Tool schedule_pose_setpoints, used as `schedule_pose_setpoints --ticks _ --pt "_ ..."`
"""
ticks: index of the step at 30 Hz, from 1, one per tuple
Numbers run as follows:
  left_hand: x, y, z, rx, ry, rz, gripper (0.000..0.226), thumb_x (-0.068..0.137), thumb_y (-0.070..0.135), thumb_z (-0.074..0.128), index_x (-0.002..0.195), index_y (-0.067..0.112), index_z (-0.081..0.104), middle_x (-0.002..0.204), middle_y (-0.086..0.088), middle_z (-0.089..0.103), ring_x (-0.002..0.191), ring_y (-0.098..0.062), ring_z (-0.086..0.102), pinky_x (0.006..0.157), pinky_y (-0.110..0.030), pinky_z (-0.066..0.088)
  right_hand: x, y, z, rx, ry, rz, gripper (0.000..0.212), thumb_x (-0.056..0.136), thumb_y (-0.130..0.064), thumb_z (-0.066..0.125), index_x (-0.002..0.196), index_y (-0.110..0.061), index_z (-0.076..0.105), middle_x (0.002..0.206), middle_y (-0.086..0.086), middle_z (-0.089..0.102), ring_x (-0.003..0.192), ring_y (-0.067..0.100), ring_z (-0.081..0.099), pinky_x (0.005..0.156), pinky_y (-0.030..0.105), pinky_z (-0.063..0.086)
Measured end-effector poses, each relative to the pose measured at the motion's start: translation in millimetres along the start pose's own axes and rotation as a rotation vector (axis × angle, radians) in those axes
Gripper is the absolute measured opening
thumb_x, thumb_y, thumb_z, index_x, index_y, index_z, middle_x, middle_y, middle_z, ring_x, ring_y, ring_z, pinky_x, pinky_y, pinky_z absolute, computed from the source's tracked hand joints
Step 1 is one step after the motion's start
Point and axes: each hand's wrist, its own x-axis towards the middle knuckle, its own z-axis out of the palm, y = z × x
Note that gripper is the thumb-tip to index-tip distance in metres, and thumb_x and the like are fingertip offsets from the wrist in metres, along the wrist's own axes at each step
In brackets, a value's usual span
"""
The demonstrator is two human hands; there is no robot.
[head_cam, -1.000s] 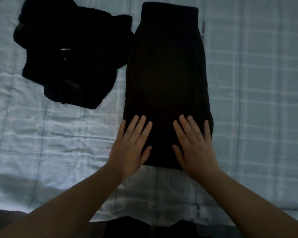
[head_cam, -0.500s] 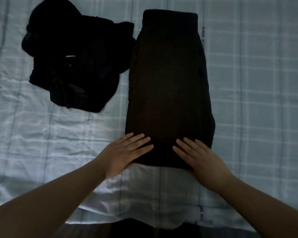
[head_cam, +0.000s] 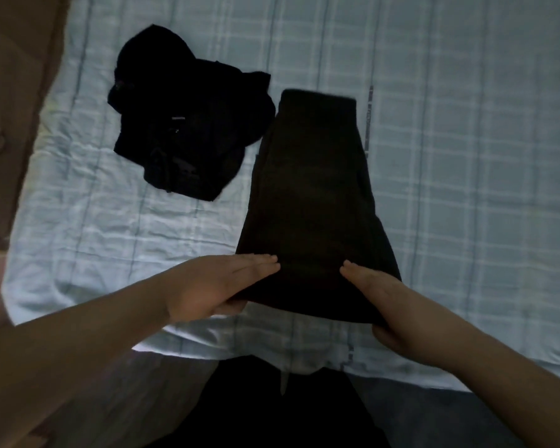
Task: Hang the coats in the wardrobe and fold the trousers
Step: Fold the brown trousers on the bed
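Observation:
Dark folded trousers (head_cam: 311, 195) lie lengthwise on the bed, their near end raised off the sheet. My left hand (head_cam: 214, 286) grips the near left corner, fingers on top and thumb underneath. My right hand (head_cam: 379, 305) holds the near right corner the same way. A second dark garment (head_cam: 188, 130) lies crumpled in a heap to the left of the trousers, touching their upper left edge.
The bed is covered with a pale blue checked sheet (head_cam: 466, 156), wrinkled on the left. Its near edge runs just in front of my body. A brown padded headboard or wall (head_cam: 10, 108) borders the bed on the left.
My hands slid from lying flat on the trousers down to their near edge, closed on both corners and lifted that end. The camera has pulled back and shifted left.

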Motion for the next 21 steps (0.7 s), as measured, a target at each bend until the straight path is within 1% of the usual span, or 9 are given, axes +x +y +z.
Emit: schedule_pose_setpoints --ticks 2,4,7,9,10,13,15,19,21 --pt "-14 21 -21 -0.076 0.044 -0.019 0.076 0.094 0.029 0.065 0.155 0.037 0.02 0.155 0.027 0.019 0.135 0.022 0.017 0.106 0.0 0.018 -17 -24 -20 0.095 0.081 0.003 0.09 0.08 -0.008 0.068 0.154 -0.034 0.025 0.154 -0.035 0.018 0.128 -0.024 0.031 0.099 0.001 0.032" --pt "-21 34 -36 -0.163 0.119 -0.035 0.072 0.09 0.023 0.068 0.152 0.032 0.032 0.148 0.03 0.03 0.127 0.026 0.03 0.1 0.0 0.03 -26 -36 -37 0.115 0.124 -0.004 0.075 0.077 -0.009 0.068 0.143 -0.03 0.042 0.149 -0.034 0.03 0.11 -0.029 0.04 0.084 -0.002 0.036" --pt "-16 41 -52 -0.238 0.307 -0.019 0.067 0.083 0.017 0.073 0.141 0.025 0.042 0.137 0.017 0.048 0.108 -0.004 0.061 0.082 -0.022 0.053 -24 -43 -59 0.105 0.216 0.0 0.061 0.076 -0.019 0.063 0.135 -0.029 0.052 0.15 -0.016 0.039 0.123 -0.013 0.046 0.093 0.007 0.041" --pt "-4 39 -62 -0.31 0.451 -0.029 0.065 0.079 0.01 0.076 0.135 0.02 0.046 0.126 0.006 0.054 0.102 -0.019 0.063 0.08 -0.037 0.054 -15 -40 -73 0.122 0.328 0.0 0.058 0.076 -0.02 0.061 0.134 -0.027 0.055 0.14 -0.01 0.046 0.128 0.001 0.049 0.1 0.013 0.041" --pt "3 37 -67 -0.348 0.528 -0.044 0.064 0.077 0.007 0.077 0.132 0.018 0.047 0.123 0.004 0.054 0.105 -0.022 0.062 0.084 -0.039 0.054 -8 -38 -79 0.139 0.389 0.007 0.057 0.076 -0.019 0.061 0.132 -0.028 0.054 0.134 -0.009 0.049 0.125 0.003 0.051 0.099 0.014 0.041" --pt "28 26 -80 -0.477 0.739 -0.121 0.058 0.077 0.017 0.074 0.128 0.025 0.048 0.121 0.012 0.053 0.11 -0.018 0.059 0.093 -0.03 0.051 18 -26 -93 0.249 0.616 0.151 0.06 0.08 -0.014 0.071 0.129 -0.037 0.045 0.121 -0.011 0.056 0.112 0.003 0.058 0.093 0.021 0.048" --pt "48 13 -87 -0.484 0.824 -0.191 0.055 0.079 0.019 0.073 0.128 0.023 0.048 0.122 0.008 0.052 0.112 -0.014 0.056 0.096 -0.025 0.048 37 -16 -101 0.3 0.737 0.273 0.057 0.083 -0.015 0.074 0.129 -0.031 0.046 0.122 -0.01 0.054 0.11 0.004 0.057 0.094 0.022 0.047" --pt "93 -15 -101 -0.472 0.89 -0.337 0.051 0.087 0.013 0.071 0.128 0.029 0.045 0.126 0.005 0.047 0.116 0.003 0.048 0.1 -0.011 0.038 83 5 -116 0.226 0.856 0.334 0.049 0.091 -0.014 0.068 0.135 -0.019 0.049 0.127 -0.009 0.045 0.113 -0.003 0.044 0.099 0.009 0.034" --pt "119 -31 -107 -0.484 0.92 -0.404 0.044 0.091 0.015 0.067 0.124 0.034 0.045 0.126 0.008 0.044 0.114 0.011 0.044 0.099 -0.004 0.033 107 18 -123 0.201 0.923 0.365 0.047 0.094 -0.016 0.064 0.138 -0.016 0.048 0.136 -0.002 0.045 0.121 0.0 0.04 0.108 0.019 0.035"
